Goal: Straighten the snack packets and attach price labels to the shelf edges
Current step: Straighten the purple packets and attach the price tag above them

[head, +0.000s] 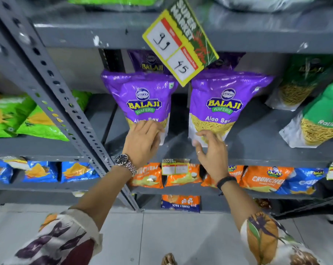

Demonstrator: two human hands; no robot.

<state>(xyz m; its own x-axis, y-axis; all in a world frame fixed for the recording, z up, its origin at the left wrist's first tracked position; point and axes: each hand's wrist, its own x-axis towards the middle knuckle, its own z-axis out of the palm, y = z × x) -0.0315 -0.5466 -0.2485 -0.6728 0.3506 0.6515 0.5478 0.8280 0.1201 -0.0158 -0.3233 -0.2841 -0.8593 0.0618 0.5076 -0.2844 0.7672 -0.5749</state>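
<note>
Two purple Balaji Aloo Sev packets stand upright side by side on the grey middle shelf [257, 150]. My left hand [142, 142] rests flat against the bottom of the left packet [142, 96], fingers spread. My right hand [211, 150] has its fingers apart at the lower left corner of the right packet [225, 98], touching or just short of it. A yellow and green price label [179, 43] hangs crooked from the edge of the shelf above, between the two packets, with handwritten numbers on it.
More purple packets [148, 62] stand behind. Green packets lie at the left [28, 119] and stand at the right [318, 115]. The shelf below holds orange [265, 178] and blue packets [41, 172] with small labels [175, 167] on its edge. A slanted perforated upright [66, 104] crosses left.
</note>
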